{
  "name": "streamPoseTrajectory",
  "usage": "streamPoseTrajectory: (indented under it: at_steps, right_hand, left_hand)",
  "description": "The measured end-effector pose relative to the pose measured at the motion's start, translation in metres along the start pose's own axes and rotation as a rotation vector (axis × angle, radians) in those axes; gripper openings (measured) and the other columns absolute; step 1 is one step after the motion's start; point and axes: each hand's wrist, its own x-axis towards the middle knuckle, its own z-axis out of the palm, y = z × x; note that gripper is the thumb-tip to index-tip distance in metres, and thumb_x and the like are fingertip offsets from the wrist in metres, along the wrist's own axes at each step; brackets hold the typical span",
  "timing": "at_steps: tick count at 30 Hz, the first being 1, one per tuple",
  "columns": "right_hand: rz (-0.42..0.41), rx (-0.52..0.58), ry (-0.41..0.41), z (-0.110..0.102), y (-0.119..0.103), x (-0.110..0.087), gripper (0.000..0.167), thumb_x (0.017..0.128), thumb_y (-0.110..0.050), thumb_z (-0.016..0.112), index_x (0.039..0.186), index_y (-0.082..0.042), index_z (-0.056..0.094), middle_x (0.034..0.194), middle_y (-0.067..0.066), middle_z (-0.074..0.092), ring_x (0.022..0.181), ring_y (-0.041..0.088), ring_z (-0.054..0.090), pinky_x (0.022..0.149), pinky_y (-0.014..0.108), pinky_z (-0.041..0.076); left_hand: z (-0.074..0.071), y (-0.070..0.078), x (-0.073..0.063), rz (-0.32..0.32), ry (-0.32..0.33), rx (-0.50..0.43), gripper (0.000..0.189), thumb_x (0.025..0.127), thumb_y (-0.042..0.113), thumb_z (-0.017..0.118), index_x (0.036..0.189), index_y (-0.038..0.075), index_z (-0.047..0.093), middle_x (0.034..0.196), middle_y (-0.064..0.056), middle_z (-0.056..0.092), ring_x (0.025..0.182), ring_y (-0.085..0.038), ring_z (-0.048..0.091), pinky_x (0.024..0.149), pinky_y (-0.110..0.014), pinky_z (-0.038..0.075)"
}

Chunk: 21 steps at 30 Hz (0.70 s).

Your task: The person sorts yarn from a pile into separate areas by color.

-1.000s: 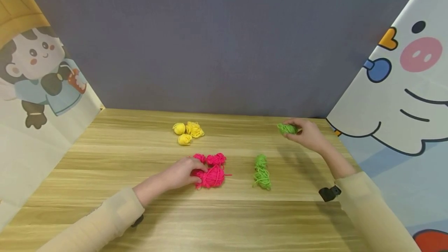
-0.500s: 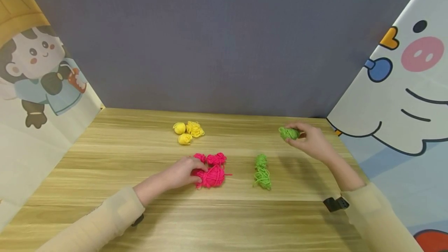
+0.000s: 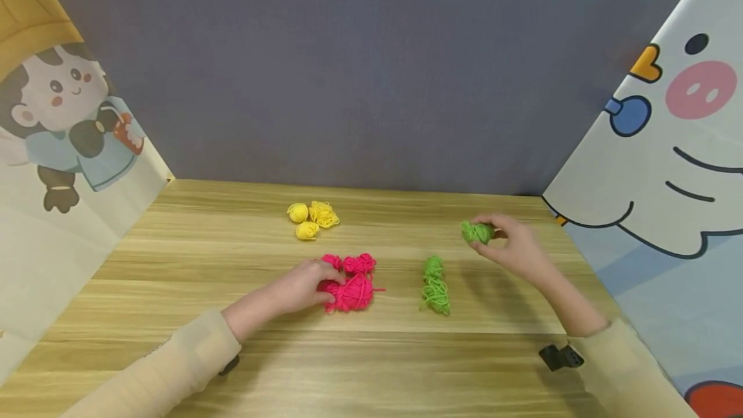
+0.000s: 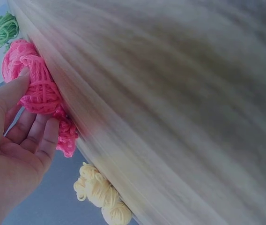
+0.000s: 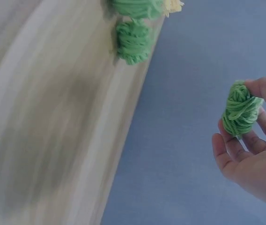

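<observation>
My left hand [image 3: 306,286] grips a large pink yarn ball [image 3: 355,294] on the table; in the left wrist view the thumb lies on the strands and the fingers curl beside it. Two smaller pink yarn bundles [image 3: 360,264] sit just behind. My right hand [image 3: 513,245] pinches a small green yarn ball [image 3: 477,232] between thumb and fingers. In the right wrist view, that green yarn ball [image 5: 240,110] is held up off the table. Two other green yarn bundles [image 3: 435,294] lie in a line on the table, between the hands.
Three yellow yarn balls [image 3: 307,231] are grouped toward the back of the wooden table [image 3: 371,366]. A grey panel [image 3: 360,82] rises behind the table. Printed cartoon panels stand at the left [image 3: 87,140] and right [image 3: 656,166].
My right hand has come slightly nearer and lower with the green yarn ball, after a small shift to the right. The left hand and the pink yarn stay where they were.
</observation>
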Motion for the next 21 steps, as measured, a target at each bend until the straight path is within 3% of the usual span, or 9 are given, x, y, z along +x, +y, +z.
streamPoseTrajectory:
  at_steps: [4, 10, 21]
  right_hand:
    - [-0.001, 0.022, 0.001, 0.007, 0.0, -0.007, 0.033, 0.08, -0.01, 0.074, 0.112, -0.007, 0.064, 0.103, 0.007, 0.065, 0.086, 0.018, 0.06, 0.075, 0.037, 0.055]
    - [0.011, 0.015, -0.02, 0.018, 0.003, -0.017, 0.036, 0.078, -0.01, 0.076, 0.113, -0.012, 0.064, 0.109, 0.005, 0.065, 0.085, 0.015, 0.059, 0.075, 0.038, 0.055]
    - [-0.013, 0.02, -0.081, 0.033, 0.01, -0.026, 0.039, 0.075, -0.005, 0.078, 0.111, -0.01, 0.064, 0.111, 0.008, 0.066, 0.093, 0.025, 0.063, 0.075, 0.043, 0.056]
  left_hand:
    - [0.001, 0.0, 0.0, -0.004, -0.004, -0.001, 0.032, 0.077, 0.013, 0.077, 0.108, 0.008, 0.07, 0.108, -0.004, 0.069, 0.104, -0.02, 0.062, 0.091, -0.036, 0.051]
    - [0.002, -0.003, 0.001, 0.039, 0.015, 0.013, 0.031, 0.076, 0.012, 0.078, 0.105, 0.007, 0.071, 0.105, -0.004, 0.07, 0.1, -0.019, 0.063, 0.089, -0.036, 0.052]
    - [0.001, -0.002, 0.001, 0.029, 0.014, 0.014, 0.032, 0.075, 0.012, 0.078, 0.106, 0.008, 0.071, 0.106, -0.003, 0.07, 0.101, -0.019, 0.063, 0.09, -0.035, 0.051]
